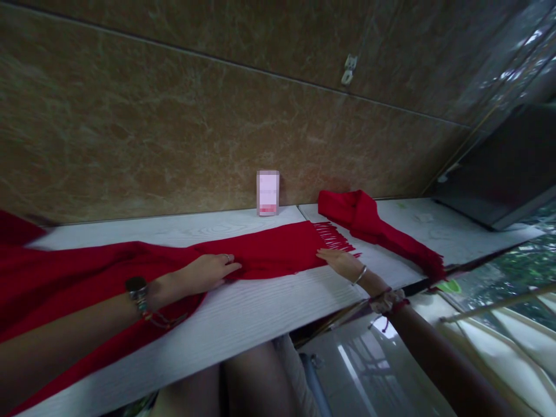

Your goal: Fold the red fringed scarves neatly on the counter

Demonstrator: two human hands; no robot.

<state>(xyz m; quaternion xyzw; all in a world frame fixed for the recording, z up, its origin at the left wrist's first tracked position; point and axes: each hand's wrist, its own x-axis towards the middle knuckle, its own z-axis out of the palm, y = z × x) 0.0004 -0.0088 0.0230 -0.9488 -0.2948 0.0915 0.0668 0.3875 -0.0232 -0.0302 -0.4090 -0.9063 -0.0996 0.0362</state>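
A long red scarf point(278, 252) with a fringed end lies spread along a white wood-grain table point(260, 307). My left hand point(208, 272) rests flat on the scarf's middle, fingers stretched out, a ring on one finger and a watch and bracelets on the wrist. My right hand point(341, 262) lies flat at the scarf's fringed end, fingers extended, with a bangle and red string at the wrist. A second red scarf point(373, 226) lies crumpled farther right on the table.
A small pink and white card point(267, 193) stands against the brown marble wall point(174, 116) behind the table. A dark box-like object point(499, 168) sits at the table's far right. My knees show below the table's front edge.
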